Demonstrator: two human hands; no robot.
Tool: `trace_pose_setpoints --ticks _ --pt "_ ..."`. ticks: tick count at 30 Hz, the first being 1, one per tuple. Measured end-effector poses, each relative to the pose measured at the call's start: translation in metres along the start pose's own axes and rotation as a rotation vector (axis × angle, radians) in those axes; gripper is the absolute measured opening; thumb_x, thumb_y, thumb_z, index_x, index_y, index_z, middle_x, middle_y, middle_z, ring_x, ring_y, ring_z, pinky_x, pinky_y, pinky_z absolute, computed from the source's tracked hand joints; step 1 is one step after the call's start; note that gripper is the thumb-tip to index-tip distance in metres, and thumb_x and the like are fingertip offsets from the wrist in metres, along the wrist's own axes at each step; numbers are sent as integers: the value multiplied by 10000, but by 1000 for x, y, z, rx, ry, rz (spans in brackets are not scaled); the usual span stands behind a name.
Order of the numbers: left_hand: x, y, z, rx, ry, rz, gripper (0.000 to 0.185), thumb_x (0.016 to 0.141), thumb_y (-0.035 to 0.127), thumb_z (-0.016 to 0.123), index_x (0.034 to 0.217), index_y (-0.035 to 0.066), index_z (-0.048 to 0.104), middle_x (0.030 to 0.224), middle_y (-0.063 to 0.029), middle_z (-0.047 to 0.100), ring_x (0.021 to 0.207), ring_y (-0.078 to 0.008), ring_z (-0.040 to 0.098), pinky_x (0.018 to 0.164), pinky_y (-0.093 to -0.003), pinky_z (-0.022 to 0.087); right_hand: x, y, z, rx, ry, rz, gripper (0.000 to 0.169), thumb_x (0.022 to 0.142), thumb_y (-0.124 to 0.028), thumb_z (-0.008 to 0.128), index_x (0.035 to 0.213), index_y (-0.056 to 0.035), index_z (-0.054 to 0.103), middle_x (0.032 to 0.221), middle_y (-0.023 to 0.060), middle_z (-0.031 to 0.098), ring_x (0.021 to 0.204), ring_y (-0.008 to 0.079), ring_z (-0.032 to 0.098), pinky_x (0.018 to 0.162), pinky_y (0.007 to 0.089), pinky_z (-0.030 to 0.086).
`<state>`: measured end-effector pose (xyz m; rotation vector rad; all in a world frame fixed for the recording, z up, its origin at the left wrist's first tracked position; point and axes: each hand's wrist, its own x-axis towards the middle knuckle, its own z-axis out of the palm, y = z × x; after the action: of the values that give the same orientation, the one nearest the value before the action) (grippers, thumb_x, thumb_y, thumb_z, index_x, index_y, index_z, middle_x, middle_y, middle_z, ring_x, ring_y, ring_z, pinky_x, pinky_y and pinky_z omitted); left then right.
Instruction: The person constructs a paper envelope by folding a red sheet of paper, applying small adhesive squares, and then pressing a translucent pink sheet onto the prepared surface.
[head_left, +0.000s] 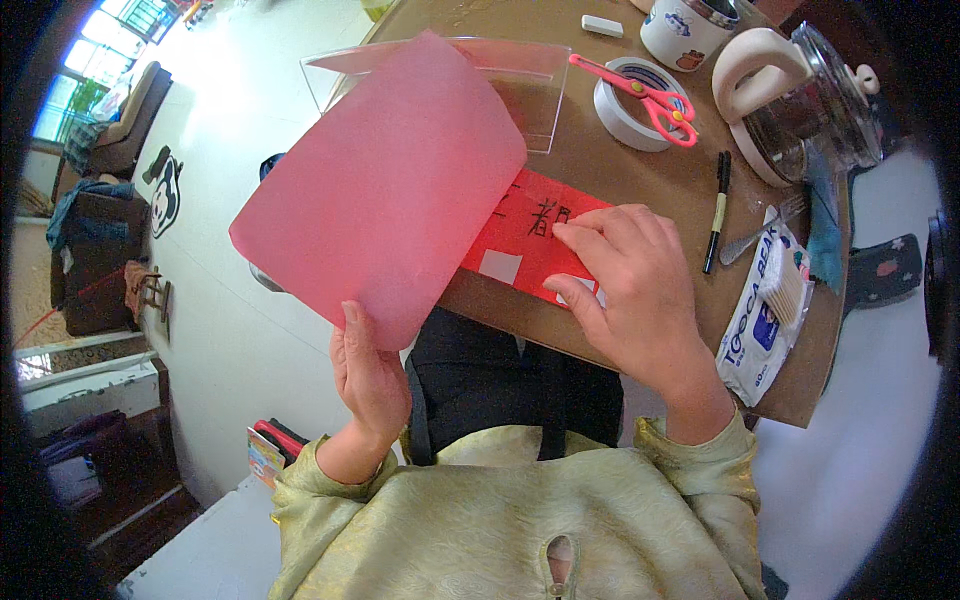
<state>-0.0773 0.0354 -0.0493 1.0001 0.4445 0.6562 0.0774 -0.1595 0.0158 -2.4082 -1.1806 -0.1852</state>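
Observation:
My left hand (371, 375) grips the lower corner of a large pink-red sheet of paper (390, 187), with the thumb on top. The raised sheet hides part of a bright red paper strip (517, 202) on the table. That strip bears black handwritten characters. Two white patches show along its near edge, one white patch (501, 265) in full and another white patch (577, 292) partly under my right thumb. My right hand (637, 277) rests over the strip's right end, thumb and fingertips apart. A clear plastic holder (551, 105) stands behind the raised sheet, partly hidden.
On the brown table (592, 172) are pink scissors (637, 88) atop a white tape roll (626, 139), an eraser (601, 26), a mug (679, 34) and a glass kettle (795, 112). A black marker (718, 214), a fork (750, 238) and a wipes pack (765, 330) lie rightward.

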Motion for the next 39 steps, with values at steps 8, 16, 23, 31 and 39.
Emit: trace_pose_setpoints --ticks 8,16,23,31,39 --pt "0 2 4 96 12 -12 414 1074 355 484 1277 -1 539 1260 -122 612 1139 -228 610 942 -377 506 11 -21 28 175 1 66 237 722 -95 786 921 -52 664 960 104 598 930 313 586 820 425 489" --pt "-2 3 4 55 -38 -7 404 1075 309 486 1314 -13 539 1288 -127 608 1190 -225 597 1027 -393 479 20 -23 34 203 -87 -3 183 757 -31 720 916 -48 630 967 120 560 925 324 575 808 440 489" --pt "-4 3 7 57 -64 7 428 1080 309 467 1346 -20 532 1336 -136 601 1235 -225 578 1060 -386 451 22 -20 36 248 -120 -2 201 777 15 674 959 -67 648 962 129 553 910 337 573 777 443 493" --pt "-4 5 9 90 -69 12 423 1080 303 467 1351 -14 533 1344 -127 597 1237 -227 570 1072 -390 438 23 -18 35 248 -113 -24 209 775 19 670 965 -64 651 957 128 553 896 334 575 766 441 492" --pt "-5 5 10 75 -22 26 414 1078 297 475 1350 -7 541 1353 -122 589 1240 -230 569 1077 -394 438 24 -18 35 249 -109 -26 216 775 26 665 973 -58 646 962 128 558 902 335 580 770 444 496"
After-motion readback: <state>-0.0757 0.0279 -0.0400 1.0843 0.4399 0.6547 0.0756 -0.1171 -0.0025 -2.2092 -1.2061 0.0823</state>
